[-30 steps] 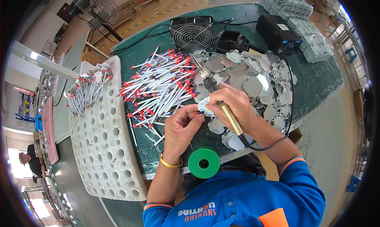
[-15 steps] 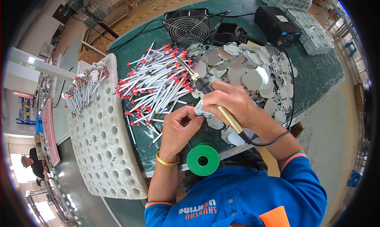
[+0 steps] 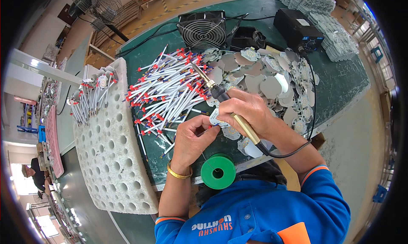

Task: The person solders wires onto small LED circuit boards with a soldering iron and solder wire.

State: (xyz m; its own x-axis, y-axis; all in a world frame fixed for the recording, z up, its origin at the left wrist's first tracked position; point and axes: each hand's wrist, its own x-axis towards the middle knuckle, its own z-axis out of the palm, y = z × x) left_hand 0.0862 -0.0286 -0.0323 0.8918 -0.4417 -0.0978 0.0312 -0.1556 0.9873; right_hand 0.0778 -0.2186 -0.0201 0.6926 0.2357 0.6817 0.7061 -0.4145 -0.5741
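Note:
My right hand is wrapped round the handle of a soldering iron, whose metal tip points up and left over a heap of white wires with red connectors. Its fingertips also touch a small round LED board. Beside that board, my left hand is closed in a pinch; a bit of red shows at its fingertips, like a wire's connector, the rest hidden by the fingers. Thin solder wire runs up to this hand from a green solder spool near the table edge.
Loose LED boards and discs lie piled to the right. At the back stand a square fan and a black soldering station, its cord looping down the right side. A holed white foam block at left holds wired boards.
The view has shifted very slightly. Both hands, the soldering iron and the board keep nearly the same places, with the board turned a touch between the fingers.

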